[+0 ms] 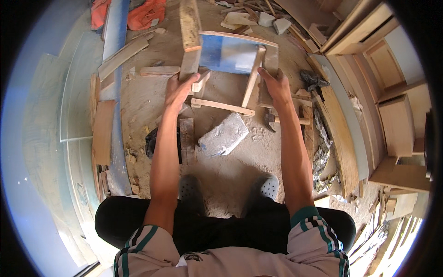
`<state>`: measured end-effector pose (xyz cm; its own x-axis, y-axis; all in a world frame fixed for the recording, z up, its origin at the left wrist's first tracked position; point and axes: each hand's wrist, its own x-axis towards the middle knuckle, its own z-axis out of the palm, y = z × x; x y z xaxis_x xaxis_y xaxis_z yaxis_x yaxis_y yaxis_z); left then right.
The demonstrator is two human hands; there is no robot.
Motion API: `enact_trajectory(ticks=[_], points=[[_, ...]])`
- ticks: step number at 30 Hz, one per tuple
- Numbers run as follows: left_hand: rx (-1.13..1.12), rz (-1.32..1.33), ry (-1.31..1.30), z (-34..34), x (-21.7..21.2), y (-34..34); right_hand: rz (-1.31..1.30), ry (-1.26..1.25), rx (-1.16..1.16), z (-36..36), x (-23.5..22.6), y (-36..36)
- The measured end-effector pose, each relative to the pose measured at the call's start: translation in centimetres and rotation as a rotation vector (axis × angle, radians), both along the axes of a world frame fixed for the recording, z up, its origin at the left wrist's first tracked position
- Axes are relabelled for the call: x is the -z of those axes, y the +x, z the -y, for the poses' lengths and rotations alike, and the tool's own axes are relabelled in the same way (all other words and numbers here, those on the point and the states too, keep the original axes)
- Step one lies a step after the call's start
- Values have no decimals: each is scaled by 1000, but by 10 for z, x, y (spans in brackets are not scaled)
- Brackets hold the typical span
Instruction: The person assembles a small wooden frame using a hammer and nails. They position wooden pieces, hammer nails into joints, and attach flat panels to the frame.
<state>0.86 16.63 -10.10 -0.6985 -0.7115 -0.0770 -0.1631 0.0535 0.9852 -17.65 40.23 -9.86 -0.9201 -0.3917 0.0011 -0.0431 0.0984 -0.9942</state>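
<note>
Both hands grip a small wooden frame (238, 38) that has flat side boards and a blue sheet across its far part. My left hand (181, 91) is closed around its left side board, thumb on top. My right hand (276, 87) is closed on the right side board, beside a narrow slanting slat (251, 81). Another thin slat (223, 106) crosses at the near end. Just nearer lies a rough grey-white block (224, 135). A hammer (288, 120) lies on the ground, partly behind my right forearm.
A wooden plank (190, 23) rises beyond the frame's left board. Offcuts (159, 70) and scraps litter the dusty ground. Glass-like sheets (76, 92) stand at left, with orange cloth (146, 14) at the far left. Wooden cabinet pieces (397, 124) line the right.
</note>
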Motion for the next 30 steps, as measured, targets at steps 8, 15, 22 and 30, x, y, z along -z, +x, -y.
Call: enact_trajectory(ticks=[8,15,22,30], points=[[33,0,259,1,-22,2,117,160,-28,-7,-11,-16],[-304,55,317,83,49,57,-68,398,132,-8,-28,1],[-68,765,-427,56,148,108,-1041,301,302,27,-61,43],[-9,1015,-489,32,152,120,-1174,-147,-371,90,-22,158]])
